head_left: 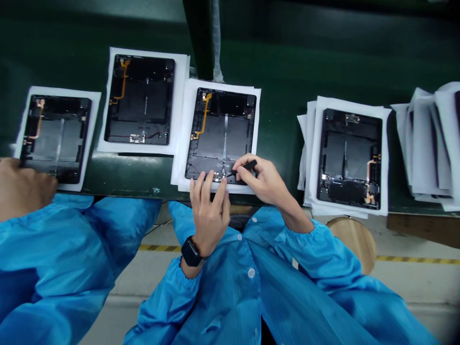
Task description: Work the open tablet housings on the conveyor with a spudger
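Note:
An opened tablet (223, 134) with an orange flex cable lies on white foam sheets in front of me. My left hand (209, 206), wearing a black watch, rests its extended fingers flat on the tablet's near edge beside a small connector board (218, 178). My right hand (264, 179) pinches a black tool (245, 166) whose tip touches the tablet's lower edge near that board.
Three more opened tablets lie on white sheets along the green belt (283, 72): one far left (54, 136), one behind-left (141, 99), one right (350, 158). A co-worker's hand (21, 187) in a blue sleeve touches the far-left one. Stacked white sheets (427, 143) sit at the right; a wooden stool (354, 237) is below.

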A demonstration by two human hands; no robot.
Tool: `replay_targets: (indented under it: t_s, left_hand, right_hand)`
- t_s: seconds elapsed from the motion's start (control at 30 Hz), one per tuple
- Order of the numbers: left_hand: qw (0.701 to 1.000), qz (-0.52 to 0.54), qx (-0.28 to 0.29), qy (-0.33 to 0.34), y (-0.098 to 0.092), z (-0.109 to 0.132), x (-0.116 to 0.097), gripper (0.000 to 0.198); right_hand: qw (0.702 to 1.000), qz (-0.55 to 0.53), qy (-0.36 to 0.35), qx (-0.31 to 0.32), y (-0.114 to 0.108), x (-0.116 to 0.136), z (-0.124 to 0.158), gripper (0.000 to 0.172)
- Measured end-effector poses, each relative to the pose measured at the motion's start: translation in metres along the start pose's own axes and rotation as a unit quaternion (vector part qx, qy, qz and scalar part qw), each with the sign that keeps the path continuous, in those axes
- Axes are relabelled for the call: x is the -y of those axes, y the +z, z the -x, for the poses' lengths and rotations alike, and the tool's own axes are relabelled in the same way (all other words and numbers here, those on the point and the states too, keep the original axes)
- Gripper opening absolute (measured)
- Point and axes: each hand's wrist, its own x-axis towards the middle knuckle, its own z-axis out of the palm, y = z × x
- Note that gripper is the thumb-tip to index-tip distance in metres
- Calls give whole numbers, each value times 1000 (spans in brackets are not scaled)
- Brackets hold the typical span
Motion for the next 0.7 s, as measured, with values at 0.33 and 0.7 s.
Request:
replay_targets:
  t_s: [0.33,0.7]
  left_hand:
    - [1000,11,7,-13,0,1,0,41]
    - [1000,-1,10,-17,0,1,0,42]
  right_hand:
    - [1000,-8,-3,9,-2,0,0,10]
    - [1000,0,1,0,-1,-3,1,11]
